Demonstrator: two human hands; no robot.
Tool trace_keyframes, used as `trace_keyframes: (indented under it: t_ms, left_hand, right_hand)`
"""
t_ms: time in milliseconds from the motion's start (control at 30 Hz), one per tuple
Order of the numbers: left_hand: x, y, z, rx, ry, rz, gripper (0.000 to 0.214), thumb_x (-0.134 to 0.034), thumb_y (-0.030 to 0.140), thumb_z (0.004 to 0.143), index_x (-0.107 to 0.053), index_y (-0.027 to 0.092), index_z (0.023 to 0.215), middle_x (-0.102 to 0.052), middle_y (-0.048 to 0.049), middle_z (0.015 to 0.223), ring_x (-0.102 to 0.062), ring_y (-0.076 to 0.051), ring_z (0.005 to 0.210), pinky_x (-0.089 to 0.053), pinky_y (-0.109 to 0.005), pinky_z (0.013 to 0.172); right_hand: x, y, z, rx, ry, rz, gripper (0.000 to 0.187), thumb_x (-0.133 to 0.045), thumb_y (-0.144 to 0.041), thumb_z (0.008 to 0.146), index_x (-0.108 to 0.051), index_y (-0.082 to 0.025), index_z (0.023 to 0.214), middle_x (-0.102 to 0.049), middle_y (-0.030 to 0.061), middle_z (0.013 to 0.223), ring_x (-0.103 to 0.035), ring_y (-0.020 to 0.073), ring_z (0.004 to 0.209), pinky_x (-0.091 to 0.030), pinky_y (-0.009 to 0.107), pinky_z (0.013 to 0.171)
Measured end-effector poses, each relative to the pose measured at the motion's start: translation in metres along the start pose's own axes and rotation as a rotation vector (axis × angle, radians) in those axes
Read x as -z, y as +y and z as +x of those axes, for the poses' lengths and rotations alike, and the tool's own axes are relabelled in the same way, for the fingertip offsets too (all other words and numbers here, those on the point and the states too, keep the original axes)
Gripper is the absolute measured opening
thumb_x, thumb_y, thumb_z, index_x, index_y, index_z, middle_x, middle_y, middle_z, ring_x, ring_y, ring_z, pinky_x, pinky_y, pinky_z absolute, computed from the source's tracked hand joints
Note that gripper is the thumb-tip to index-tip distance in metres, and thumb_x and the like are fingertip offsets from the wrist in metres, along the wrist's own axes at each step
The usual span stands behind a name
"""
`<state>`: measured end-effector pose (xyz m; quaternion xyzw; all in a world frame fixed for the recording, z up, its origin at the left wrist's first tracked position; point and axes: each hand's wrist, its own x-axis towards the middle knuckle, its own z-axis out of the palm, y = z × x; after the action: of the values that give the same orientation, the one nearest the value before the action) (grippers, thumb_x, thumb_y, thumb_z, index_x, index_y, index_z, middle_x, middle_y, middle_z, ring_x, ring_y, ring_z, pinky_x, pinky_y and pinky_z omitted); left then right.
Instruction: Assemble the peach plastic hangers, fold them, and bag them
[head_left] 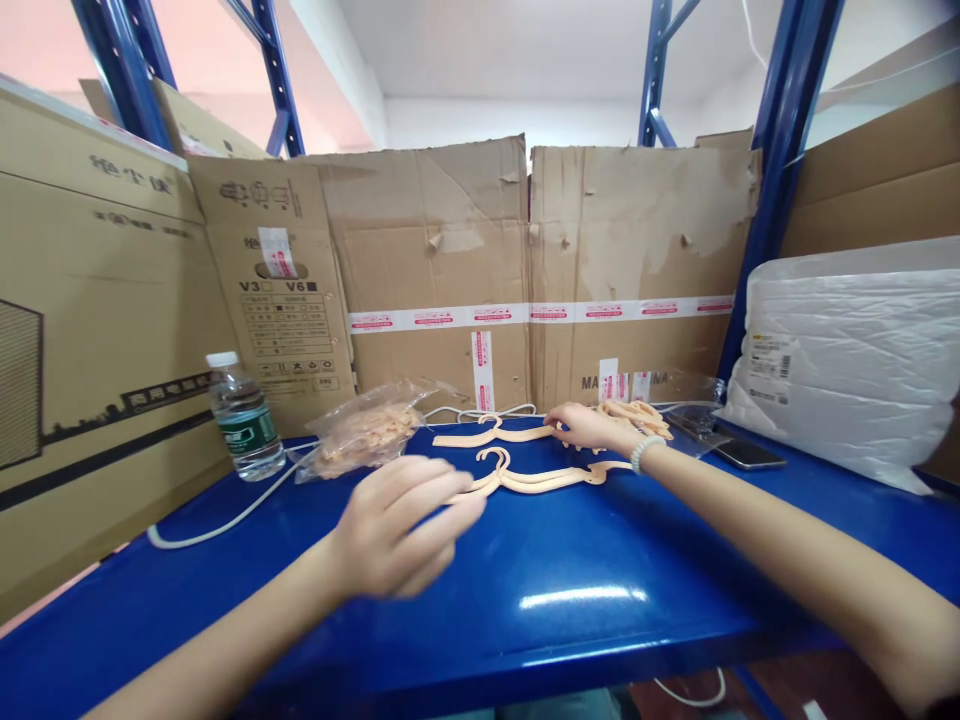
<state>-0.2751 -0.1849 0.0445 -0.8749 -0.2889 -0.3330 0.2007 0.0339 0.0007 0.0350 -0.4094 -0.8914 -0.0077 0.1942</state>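
Observation:
Two peach plastic hangers lie on the blue shelf (570, 600): a far hanger (487, 434) and a near hanger (544, 477). My left hand (401, 527) hovers by the near hanger's left end, fingers stretched forward and slightly blurred, touching or almost touching it. My right hand (592, 425), with a bead bracelet on the wrist, rests palm down on the right end of the far hanger, beside a pile of more peach hangers (637, 412). Whether it grips anything is hidden.
A clear bag of small peach parts (364, 432) lies at the left, by a water bottle (244, 415) and a white cable (225, 520). A phone (746, 455) and a white wrapped bundle (847, 360) are at the right. Cardboard boxes (442, 270) wall the back and left.

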Motion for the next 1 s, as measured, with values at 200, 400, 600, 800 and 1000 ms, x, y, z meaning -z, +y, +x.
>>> trace_keyframes:
  t_ms: [200,400,600,800,1000]
  left_hand:
    - [-0.042,-0.050,-0.002,0.177,-0.113,0.072,0.022,-0.046,0.013,0.083,-0.063,0.020,0.096,-0.070,-0.0059,0.089,-0.066,-0.021,0.084,-0.054,-0.034,0.075]
    - [-0.050,-0.062,-0.020,0.459,0.010,-0.104,0.023,-0.046,0.017,0.081,-0.060,0.021,0.099,-0.069,-0.0014,0.085,-0.065,-0.017,0.077,-0.052,-0.029,0.072]
    - [-0.051,-0.051,-0.017,0.444,-0.012,-0.159,0.023,-0.046,0.016,0.081,-0.060,0.020,0.099,-0.069,-0.0021,0.086,-0.065,-0.017,0.078,-0.051,-0.030,0.073]
    - [-0.054,-0.042,-0.020,0.387,-0.066,-0.152,0.023,-0.044,0.013,0.083,-0.061,0.020,0.098,-0.067,-0.0020,0.086,-0.063,-0.016,0.078,-0.049,-0.028,0.072]
    - [-0.053,-0.037,-0.020,0.307,-0.067,-0.135,0.030,-0.044,0.009,0.083,-0.058,0.020,0.107,-0.064,-0.0020,0.086,-0.062,-0.016,0.077,-0.049,-0.028,0.071]
  right_hand:
    - [-0.010,0.009,0.015,0.046,-0.060,-0.077,0.016,-0.062,-0.016,0.081,-0.072,-0.019,0.093,-0.072,0.0082,0.096,-0.065,0.0251,0.094,-0.048,0.029,0.082]
    - [-0.022,0.015,0.010,0.055,-0.064,-0.099,0.019,-0.064,-0.016,0.082,-0.070,-0.016,0.100,-0.069,0.0115,0.101,-0.061,0.0258,0.099,-0.046,0.032,0.088]
    - [-0.026,0.017,0.013,0.047,-0.082,-0.094,0.014,-0.060,-0.017,0.086,-0.070,-0.015,0.095,-0.068,0.0118,0.097,-0.061,0.0253,0.094,-0.045,0.032,0.085]
    - [-0.024,0.012,0.019,0.021,-0.066,-0.076,0.010,-0.062,-0.011,0.082,-0.070,-0.017,0.082,-0.070,0.0083,0.087,-0.063,0.0227,0.088,-0.045,0.029,0.082]
    - [-0.018,0.004,0.014,-0.040,-0.003,-0.008,0.012,-0.063,-0.005,0.075,-0.065,-0.017,0.072,-0.069,0.0052,0.074,-0.065,0.0213,0.078,-0.047,0.026,0.070]
